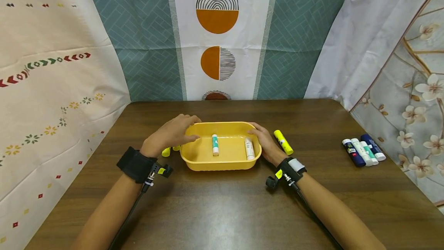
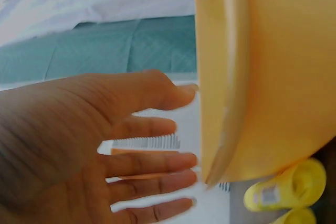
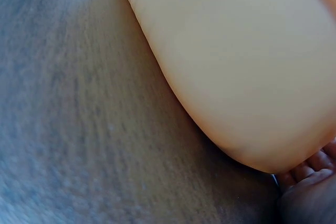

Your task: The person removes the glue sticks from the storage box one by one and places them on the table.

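A yellow plastic basket (image 1: 217, 166) is at the middle of the table. Inside lie a teal-and-white glue stick (image 1: 215, 146) and a white glue stick (image 1: 249, 149). At the basket's right end, my right hand (image 1: 266, 142) grips the wall, thumb over the rim; in the right wrist view its fingers (image 3: 317, 163) press the outside. My left hand (image 1: 173, 134) is by the left end with fingers extended and spread; the left wrist view shows nothing in its palm. Close to the basket's left side, partly hidden, are two yellow glue sticks (image 1: 166, 152).
Right of my right hand lies another yellow glue stick (image 1: 283, 142). Farther right, several blue, white and teal glue sticks (image 1: 362, 151) lie side by side on the brown table (image 1: 215, 211). Patterned cloths (image 1: 147, 49) hang behind the table and along both sides.
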`<state>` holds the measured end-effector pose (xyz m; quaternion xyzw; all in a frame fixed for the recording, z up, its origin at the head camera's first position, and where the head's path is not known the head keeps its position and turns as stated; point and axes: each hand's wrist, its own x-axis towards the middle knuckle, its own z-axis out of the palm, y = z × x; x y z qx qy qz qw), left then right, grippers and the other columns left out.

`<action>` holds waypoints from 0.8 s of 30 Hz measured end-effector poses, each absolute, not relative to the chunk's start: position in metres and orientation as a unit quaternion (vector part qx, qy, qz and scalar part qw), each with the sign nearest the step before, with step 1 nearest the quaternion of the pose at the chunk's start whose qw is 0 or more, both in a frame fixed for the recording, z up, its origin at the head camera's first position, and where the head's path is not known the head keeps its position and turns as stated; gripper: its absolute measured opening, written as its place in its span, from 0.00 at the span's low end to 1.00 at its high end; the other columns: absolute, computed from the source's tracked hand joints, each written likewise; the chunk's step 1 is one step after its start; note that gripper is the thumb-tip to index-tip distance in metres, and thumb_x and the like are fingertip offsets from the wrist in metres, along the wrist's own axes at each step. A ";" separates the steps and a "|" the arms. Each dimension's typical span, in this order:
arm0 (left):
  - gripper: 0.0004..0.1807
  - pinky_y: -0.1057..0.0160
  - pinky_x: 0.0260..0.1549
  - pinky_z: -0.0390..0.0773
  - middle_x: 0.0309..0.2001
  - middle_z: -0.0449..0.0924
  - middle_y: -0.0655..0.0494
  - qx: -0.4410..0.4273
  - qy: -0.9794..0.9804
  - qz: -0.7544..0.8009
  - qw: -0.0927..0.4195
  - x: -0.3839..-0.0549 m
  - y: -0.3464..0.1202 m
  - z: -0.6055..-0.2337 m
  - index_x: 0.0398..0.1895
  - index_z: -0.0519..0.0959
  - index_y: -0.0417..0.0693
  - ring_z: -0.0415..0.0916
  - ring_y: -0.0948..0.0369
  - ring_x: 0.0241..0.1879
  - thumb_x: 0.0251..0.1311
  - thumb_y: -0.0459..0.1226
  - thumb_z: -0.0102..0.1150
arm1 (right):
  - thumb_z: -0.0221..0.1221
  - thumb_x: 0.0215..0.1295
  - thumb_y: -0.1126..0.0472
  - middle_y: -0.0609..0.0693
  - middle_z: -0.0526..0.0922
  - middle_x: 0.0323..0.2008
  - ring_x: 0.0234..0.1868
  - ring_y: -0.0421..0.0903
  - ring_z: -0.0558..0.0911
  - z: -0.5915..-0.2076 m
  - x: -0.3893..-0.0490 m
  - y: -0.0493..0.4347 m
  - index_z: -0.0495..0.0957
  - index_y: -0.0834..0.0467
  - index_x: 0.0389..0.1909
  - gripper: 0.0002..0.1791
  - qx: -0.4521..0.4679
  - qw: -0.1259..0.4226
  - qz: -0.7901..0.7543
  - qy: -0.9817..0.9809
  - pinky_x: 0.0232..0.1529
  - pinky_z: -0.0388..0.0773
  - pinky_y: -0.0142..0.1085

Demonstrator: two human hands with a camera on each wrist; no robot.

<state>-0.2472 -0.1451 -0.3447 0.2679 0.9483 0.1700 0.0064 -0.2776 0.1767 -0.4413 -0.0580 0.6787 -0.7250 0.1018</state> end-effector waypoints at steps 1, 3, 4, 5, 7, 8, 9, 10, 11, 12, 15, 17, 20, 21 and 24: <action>0.29 0.45 0.54 0.75 0.59 0.77 0.42 0.276 0.946 0.168 -0.001 -0.247 -0.143 -0.346 0.65 0.74 0.43 0.70 0.47 0.56 0.63 0.43 0.68 | 0.47 0.75 0.63 0.59 0.70 0.64 0.58 0.50 0.73 -0.442 -0.277 0.177 0.66 0.61 0.70 0.25 -0.058 0.102 -0.724 0.680 0.58 0.74 0.37; 0.30 0.46 0.54 0.75 0.59 0.77 0.42 0.285 0.944 0.164 -0.011 -0.246 -0.140 -0.349 0.66 0.74 0.43 0.70 0.47 0.56 0.63 0.45 0.68 | 0.47 0.75 0.63 0.60 0.70 0.64 0.58 0.51 0.73 -0.442 -0.278 0.176 0.66 0.62 0.70 0.25 -0.058 0.103 -0.726 0.677 0.57 0.74 0.36; 0.31 0.46 0.54 0.76 0.59 0.77 0.42 0.288 0.943 0.164 -0.013 -0.245 -0.139 -0.350 0.66 0.73 0.43 0.71 0.47 0.55 0.63 0.46 0.68 | 0.47 0.75 0.63 0.60 0.70 0.64 0.58 0.51 0.73 -0.442 -0.278 0.176 0.66 0.62 0.70 0.25 -0.058 0.104 -0.726 0.677 0.57 0.74 0.36; 0.32 0.46 0.54 0.76 0.58 0.77 0.42 0.292 0.942 0.165 -0.013 -0.244 -0.137 -0.350 0.67 0.73 0.44 0.71 0.48 0.55 0.63 0.46 0.68 | 0.47 0.75 0.63 0.59 0.70 0.64 0.58 0.50 0.73 -0.443 -0.278 0.176 0.66 0.62 0.70 0.25 -0.057 0.105 -0.727 0.676 0.56 0.74 0.36; 0.33 0.47 0.54 0.76 0.59 0.76 0.43 0.294 0.940 0.171 -0.007 -0.242 -0.135 -0.350 0.68 0.72 0.45 0.71 0.49 0.56 0.62 0.48 0.69 | 0.47 0.75 0.63 0.60 0.70 0.65 0.58 0.50 0.73 -0.442 -0.278 0.176 0.66 0.62 0.70 0.25 -0.060 0.106 -0.727 0.676 0.56 0.75 0.35; 0.34 0.47 0.55 0.76 0.60 0.76 0.44 0.297 0.938 0.177 -0.004 -0.241 -0.134 -0.349 0.68 0.72 0.46 0.71 0.49 0.57 0.62 0.48 0.69 | 0.47 0.75 0.63 0.60 0.70 0.65 0.58 0.50 0.73 -0.442 -0.279 0.176 0.66 0.62 0.70 0.25 -0.063 0.106 -0.728 0.675 0.57 0.75 0.36; 0.34 0.46 0.55 0.76 0.61 0.75 0.45 0.300 0.936 0.184 0.000 -0.240 -0.133 -0.348 0.69 0.71 0.47 0.71 0.50 0.58 0.62 0.48 0.69 | 0.47 0.75 0.63 0.60 0.70 0.65 0.58 0.51 0.73 -0.442 -0.279 0.176 0.66 0.62 0.70 0.25 -0.064 0.106 -0.727 0.675 0.57 0.75 0.36; 0.35 0.46 0.56 0.76 0.61 0.75 0.45 0.305 0.933 0.192 0.006 -0.239 -0.132 -0.347 0.70 0.70 0.47 0.71 0.49 0.59 0.62 0.48 0.69 | 0.47 0.75 0.63 0.60 0.70 0.65 0.58 0.51 0.73 -0.442 -0.280 0.176 0.66 0.61 0.70 0.25 -0.065 0.104 -0.726 0.677 0.57 0.75 0.36; 0.35 0.46 0.56 0.76 0.62 0.74 0.45 0.312 0.930 0.197 0.009 -0.239 -0.131 -0.347 0.70 0.69 0.48 0.71 0.49 0.60 0.62 0.47 0.69 | 0.47 0.75 0.63 0.60 0.70 0.65 0.58 0.51 0.73 -0.442 -0.280 0.176 0.66 0.61 0.71 0.25 -0.066 0.103 -0.725 0.678 0.57 0.75 0.36; 0.35 0.46 0.57 0.75 0.63 0.73 0.44 0.318 0.927 0.199 0.011 -0.239 -0.129 -0.347 0.71 0.69 0.48 0.70 0.49 0.61 0.62 0.47 0.69 | 0.47 0.75 0.63 0.60 0.69 0.66 0.58 0.51 0.73 -0.442 -0.280 0.176 0.66 0.61 0.71 0.25 -0.067 0.103 -0.724 0.679 0.57 0.74 0.36; 0.37 0.45 0.59 0.74 0.65 0.72 0.43 0.338 0.919 0.200 0.019 -0.242 -0.124 -0.351 0.72 0.67 0.46 0.70 0.46 0.63 0.62 0.45 0.69 | 0.48 0.74 0.62 0.59 0.70 0.65 0.58 0.50 0.73 -0.442 -0.281 0.177 0.67 0.61 0.70 0.25 -0.062 0.102 -0.720 0.683 0.58 0.74 0.36; 0.38 0.45 0.60 0.73 0.67 0.70 0.42 0.347 0.918 0.193 0.023 -0.244 -0.121 -0.356 0.72 0.67 0.45 0.69 0.45 0.65 0.61 0.46 0.70 | 0.48 0.74 0.62 0.59 0.70 0.65 0.58 0.50 0.73 -0.442 -0.280 0.178 0.67 0.61 0.71 0.25 -0.059 0.104 -0.719 0.685 0.58 0.74 0.36; 0.39 0.44 0.60 0.74 0.69 0.67 0.42 0.351 0.917 0.187 0.023 -0.247 -0.117 -0.362 0.72 0.67 0.44 0.68 0.45 0.65 0.60 0.47 0.71 | 0.48 0.74 0.63 0.58 0.71 0.64 0.58 0.49 0.73 -0.442 -0.279 0.179 0.67 0.60 0.70 0.25 -0.055 0.105 -0.721 0.682 0.59 0.73 0.37; 0.39 0.44 0.59 0.75 0.69 0.67 0.42 0.350 0.918 0.185 0.021 -0.247 -0.116 -0.363 0.71 0.68 0.45 0.68 0.45 0.64 0.60 0.48 0.71 | 0.48 0.74 0.63 0.58 0.71 0.64 0.58 0.49 0.73 -0.442 -0.278 0.179 0.67 0.60 0.70 0.25 -0.054 0.105 -0.722 0.682 0.59 0.74 0.38; 0.38 0.45 0.54 0.78 0.65 0.68 0.41 0.345 0.919 0.191 0.020 -0.248 -0.114 -0.365 0.70 0.69 0.46 0.69 0.46 0.60 0.59 0.49 0.72 | 0.48 0.74 0.63 0.59 0.70 0.64 0.58 0.51 0.73 -0.441 -0.278 0.177 0.66 0.61 0.70 0.25 -0.057 0.105 -0.724 0.679 0.59 0.73 0.39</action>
